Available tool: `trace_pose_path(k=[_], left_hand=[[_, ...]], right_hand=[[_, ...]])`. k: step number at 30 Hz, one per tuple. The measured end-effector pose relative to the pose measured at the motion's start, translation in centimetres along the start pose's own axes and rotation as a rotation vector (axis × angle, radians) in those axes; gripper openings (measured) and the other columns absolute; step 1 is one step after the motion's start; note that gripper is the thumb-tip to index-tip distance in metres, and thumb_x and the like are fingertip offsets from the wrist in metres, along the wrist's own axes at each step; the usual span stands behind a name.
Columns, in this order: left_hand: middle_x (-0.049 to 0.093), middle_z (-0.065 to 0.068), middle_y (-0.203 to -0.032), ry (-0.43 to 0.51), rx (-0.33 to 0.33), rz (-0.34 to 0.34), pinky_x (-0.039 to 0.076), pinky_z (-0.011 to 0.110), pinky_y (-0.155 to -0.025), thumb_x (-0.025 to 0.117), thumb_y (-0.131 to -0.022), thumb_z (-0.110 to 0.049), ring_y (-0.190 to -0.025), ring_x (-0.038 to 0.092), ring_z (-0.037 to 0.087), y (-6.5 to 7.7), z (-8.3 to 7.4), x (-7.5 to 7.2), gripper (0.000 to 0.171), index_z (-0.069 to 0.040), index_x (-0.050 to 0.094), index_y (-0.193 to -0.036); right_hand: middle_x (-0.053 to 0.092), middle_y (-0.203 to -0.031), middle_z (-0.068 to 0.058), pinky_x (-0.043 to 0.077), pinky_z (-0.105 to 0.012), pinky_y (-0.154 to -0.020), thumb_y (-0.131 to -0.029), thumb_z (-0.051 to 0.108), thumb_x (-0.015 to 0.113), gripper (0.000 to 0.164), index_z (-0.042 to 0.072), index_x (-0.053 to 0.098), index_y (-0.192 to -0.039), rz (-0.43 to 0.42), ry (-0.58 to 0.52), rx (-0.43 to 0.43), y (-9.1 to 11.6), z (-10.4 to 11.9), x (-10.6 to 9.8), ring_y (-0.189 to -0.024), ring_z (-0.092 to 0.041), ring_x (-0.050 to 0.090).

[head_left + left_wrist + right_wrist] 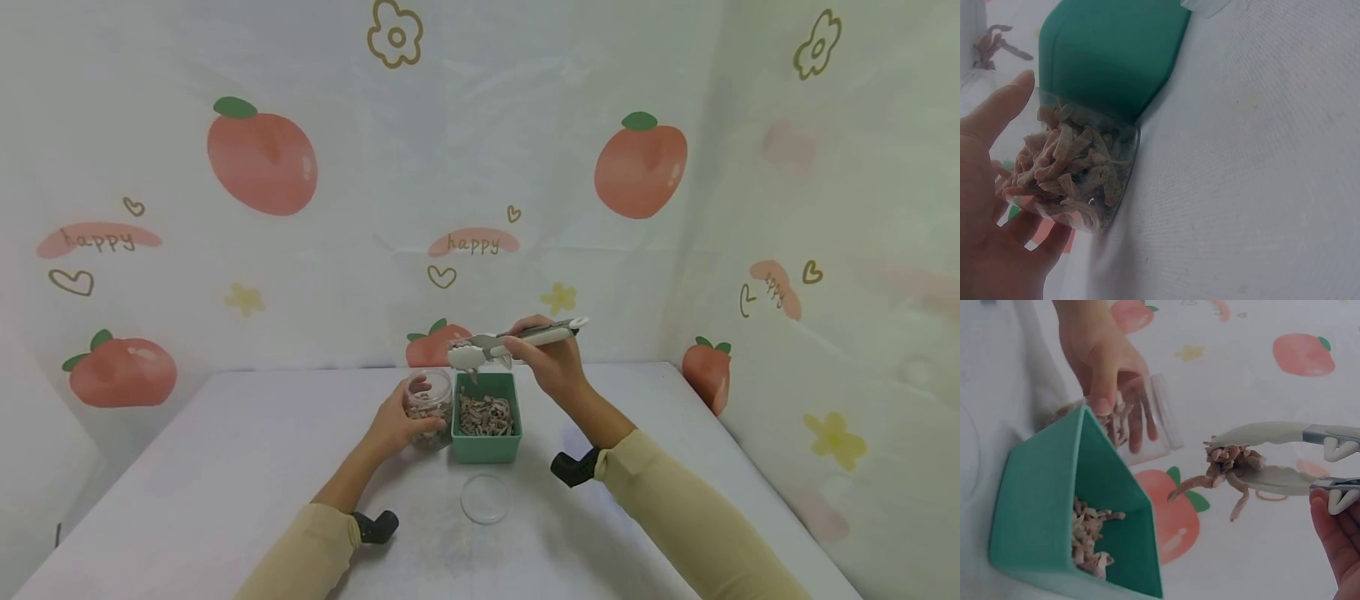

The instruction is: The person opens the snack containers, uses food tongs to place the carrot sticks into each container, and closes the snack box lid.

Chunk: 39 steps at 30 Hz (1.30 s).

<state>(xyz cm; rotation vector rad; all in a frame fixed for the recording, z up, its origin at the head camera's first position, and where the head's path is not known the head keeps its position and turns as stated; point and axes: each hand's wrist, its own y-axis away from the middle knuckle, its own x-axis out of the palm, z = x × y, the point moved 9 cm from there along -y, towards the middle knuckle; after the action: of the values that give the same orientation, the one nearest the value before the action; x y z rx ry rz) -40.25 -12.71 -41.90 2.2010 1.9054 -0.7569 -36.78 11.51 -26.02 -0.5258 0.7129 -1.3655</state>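
My right hand (546, 354) grips a pair of tongs (1279, 434) with pale tips, raised above the green box. Between the tips is a clump of brownish dried strips (1229, 464), a few of them dangling. The green box (486, 450) stands upright and holds more of the same strips. Just left of it, my left hand (397, 421) holds a clear jar (1125, 134) round its side, thumb on the near side and fingers behind. The jar has no lid on and is partly filled with strips; in the head view it stands against the box's left side.
A clear round lid (486, 500) lies on the white table (285, 467) in front of the box. Behind the table hangs a pale backdrop (360, 183) printed with fruit and flowers, which also runs along the right side.
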Motion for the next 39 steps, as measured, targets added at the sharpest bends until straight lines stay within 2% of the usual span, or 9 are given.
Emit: trace_pose_path(k=[4,9,17,24,29,32,39], left_hand=[[0.05,0.007,-0.141,-0.005,0.008,0.002,0.035,0.051,-0.104,0.086,-0.075,-0.026,-0.128,0.046,0.03,-0.1,0.0,0.0,0.088,-0.012,0.036,-0.146],[0.05,0.008,-0.141,-0.002,0.015,0.006,0.036,0.051,-0.103,0.086,-0.075,-0.027,-0.127,0.046,0.029,-0.1,0.1,0.0,0.09,-0.01,0.035,-0.147],[0.05,0.008,-0.141,0.022,0.007,0.003,0.036,0.05,-0.104,0.086,-0.074,-0.025,-0.128,0.046,0.029,-0.1,0.0,0.1,0.089,-0.012,0.035,-0.146],[0.049,0.008,-0.142,0.024,-0.034,-0.006,0.036,0.051,-0.104,0.086,-0.074,-0.028,-0.129,0.044,0.028,-0.2,0.4,0.2,0.09,-0.015,0.035,-0.147],[0.05,0.009,-0.141,0.02,-0.027,-0.007,0.035,0.052,-0.104,0.086,-0.075,-0.028,-0.129,0.044,0.03,-0.2,0.6,0.2,0.09,-0.012,0.035,-0.147],[0.049,0.009,-0.142,0.022,-0.026,-0.008,0.036,0.052,-0.104,0.086,-0.074,-0.028,-0.129,0.045,0.03,-0.2,0.7,0.2,0.091,-0.011,0.035,-0.148],[0.049,0.007,-0.142,0.015,-0.024,-0.013,0.035,0.051,-0.105,0.087,-0.073,-0.032,-0.13,0.044,0.029,-0.2,0.6,0.0,0.093,-0.012,0.034,-0.147]], right_hand=[[0.067,-0.077,-0.012,0.052,-0.028,-0.06,-0.086,0.003,0.071,0.008,-0.003,0.068,-0.09,-0.015,0.005,-0.021,-0.4,0.4,0.3,-0.065,-0.017,0.062],[0.067,-0.078,-0.016,0.054,-0.028,-0.064,-0.086,-0.003,0.069,0.008,-0.009,0.067,-0.092,-0.007,-0.035,-0.002,-0.8,0.8,1.0,-0.066,-0.018,0.063],[0.062,-0.073,-0.026,0.054,-0.026,-0.064,-0.084,-0.013,0.065,0.009,-0.016,0.063,-0.091,-0.007,-0.092,-0.033,-1.5,1.9,1.8,-0.063,-0.012,0.061],[0.061,-0.073,-0.027,0.054,-0.026,-0.064,-0.084,-0.013,0.066,0.008,-0.015,0.063,-0.09,-0.005,-0.167,-0.072,-1.7,2.4,2.8,-0.062,-0.011,0.061],[0.061,-0.075,-0.027,0.053,-0.026,-0.063,-0.083,-0.017,0.064,0.008,-0.018,0.061,-0.09,0.013,-0.231,-0.05,-1.6,2.3,3.7,-0.063,-0.013,0.061],[0.063,-0.076,-0.024,0.053,-0.026,-0.064,-0.082,-0.017,0.063,0.008,-0.019,0.061,-0.09,0.017,-0.218,-0.026,-1.5,3.0,4.1,-0.065,-0.013,0.061],[0.064,-0.078,-0.028,0.054,-0.028,-0.064,-0.084,-0.011,0.065,0.009,-0.017,0.061,-0.091,0.026,-0.138,0.007,-1.0,4.4,4.8,-0.066,-0.017,0.064]])
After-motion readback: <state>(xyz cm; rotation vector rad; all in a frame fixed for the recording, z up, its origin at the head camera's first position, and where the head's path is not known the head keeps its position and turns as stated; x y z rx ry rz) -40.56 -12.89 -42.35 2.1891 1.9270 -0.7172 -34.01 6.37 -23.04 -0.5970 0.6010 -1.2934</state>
